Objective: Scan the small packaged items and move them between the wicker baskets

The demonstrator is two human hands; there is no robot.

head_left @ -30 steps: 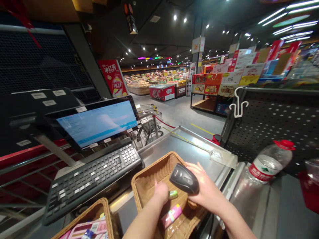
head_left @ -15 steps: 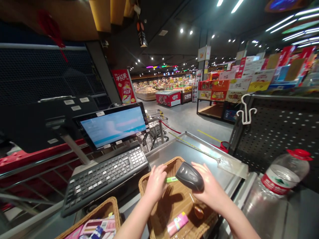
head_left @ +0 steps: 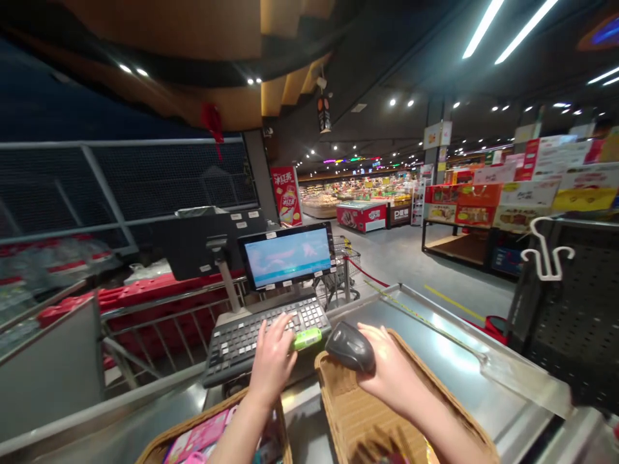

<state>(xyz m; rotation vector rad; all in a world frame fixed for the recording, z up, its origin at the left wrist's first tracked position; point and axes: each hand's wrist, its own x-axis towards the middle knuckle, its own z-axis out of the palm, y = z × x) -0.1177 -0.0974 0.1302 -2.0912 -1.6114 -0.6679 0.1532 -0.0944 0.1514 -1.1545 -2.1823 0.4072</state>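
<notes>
Nearest us stand two wicker baskets: the left basket [head_left: 285, 432] carries pink packets, and the right basket [head_left: 360, 412] lies under our right forearm. Our right hand [head_left: 387, 361] is closed around a black scanner [head_left: 352, 348], above the right basket's far end. We record the scanner as smooth and dark with a rounded head; its long axis runs away and leftward from the palm, head toward the keyboard.

Our left hand [head_left: 275, 354] is half curled, palm down, gripping a green tube-shaped item [head_left: 308, 338] on its thumb side. The item is bright green, with a paler marking too small to read. Its long axis runs nearly crosswise, the free end pointing right and slightly away, near the scanner.

Beneath the left hand lies a black keyboard [head_left: 239, 341]; we cannot tell whether the fingertips touch keys. The metal table [head_left: 420, 328] extends to the right. Beyond the keyboard stands a lit monitor [head_left: 287, 258], and farther off a red freezer [head_left: 361, 217].
</notes>
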